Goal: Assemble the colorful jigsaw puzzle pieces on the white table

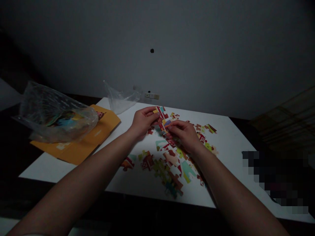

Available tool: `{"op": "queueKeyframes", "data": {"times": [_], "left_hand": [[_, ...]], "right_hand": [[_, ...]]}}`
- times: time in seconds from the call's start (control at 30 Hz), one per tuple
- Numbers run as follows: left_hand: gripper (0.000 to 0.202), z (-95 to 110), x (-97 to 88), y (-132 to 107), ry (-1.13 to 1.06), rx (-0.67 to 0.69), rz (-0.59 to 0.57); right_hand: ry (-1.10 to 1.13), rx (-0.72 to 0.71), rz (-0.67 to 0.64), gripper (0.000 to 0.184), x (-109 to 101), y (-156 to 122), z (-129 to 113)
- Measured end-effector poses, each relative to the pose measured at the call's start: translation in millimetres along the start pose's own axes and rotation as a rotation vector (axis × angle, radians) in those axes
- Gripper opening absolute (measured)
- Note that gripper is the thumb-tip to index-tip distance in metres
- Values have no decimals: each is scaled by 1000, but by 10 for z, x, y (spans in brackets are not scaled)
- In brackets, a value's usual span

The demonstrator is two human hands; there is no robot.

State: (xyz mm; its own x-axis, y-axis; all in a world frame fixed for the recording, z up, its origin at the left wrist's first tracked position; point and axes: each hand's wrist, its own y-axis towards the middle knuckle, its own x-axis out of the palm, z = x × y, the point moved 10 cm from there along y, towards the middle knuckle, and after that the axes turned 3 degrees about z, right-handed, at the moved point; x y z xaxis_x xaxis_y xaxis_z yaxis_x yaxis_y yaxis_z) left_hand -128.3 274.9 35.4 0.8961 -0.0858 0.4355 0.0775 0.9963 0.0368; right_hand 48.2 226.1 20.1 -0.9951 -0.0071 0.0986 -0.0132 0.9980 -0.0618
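My left hand (144, 122) is closed on a red, white and teal puzzle piece (161, 112), pinched between thumb and fingers and raised over the pile. Close to its right, my right hand (183, 132) pinches a puzzle piece with purple and orange on it (167, 123). The two pieces are very near each other; whether they touch I cannot tell. Beneath and around both hands lie many loose jigsaw pieces (171, 157) in red, green, cream and teal. A piece with a dark red barn (147, 162) lies nearer the front edge.
On the left, a clear plastic bag (61, 114) with colourful pieces inside rests on an orange folder (86, 147). Another clear bag (123, 100) stands at the back of the white table (231, 137). A pixelated dark object (273, 177) is at the right edge.
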Motion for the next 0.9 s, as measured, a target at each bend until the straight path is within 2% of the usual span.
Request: {"op": "queueKeyframes", "data": {"times": [0.27,0.43,0.63,0.9], "left_hand": [[41,12,-24,13,62,-25,16],[35,13,-37,28,56,-14,36],[41,-25,-51,15,53,-39,52],[40,-15,-60,36,47,-21,45]], "right_hand": [[-20,16,-30,42,34,-5,75],[-24,31,-7,37,12,-9,75],[-56,-172,125,28,-165,67,-185],[-132,-148,113,31,-155,99,-104]]}}
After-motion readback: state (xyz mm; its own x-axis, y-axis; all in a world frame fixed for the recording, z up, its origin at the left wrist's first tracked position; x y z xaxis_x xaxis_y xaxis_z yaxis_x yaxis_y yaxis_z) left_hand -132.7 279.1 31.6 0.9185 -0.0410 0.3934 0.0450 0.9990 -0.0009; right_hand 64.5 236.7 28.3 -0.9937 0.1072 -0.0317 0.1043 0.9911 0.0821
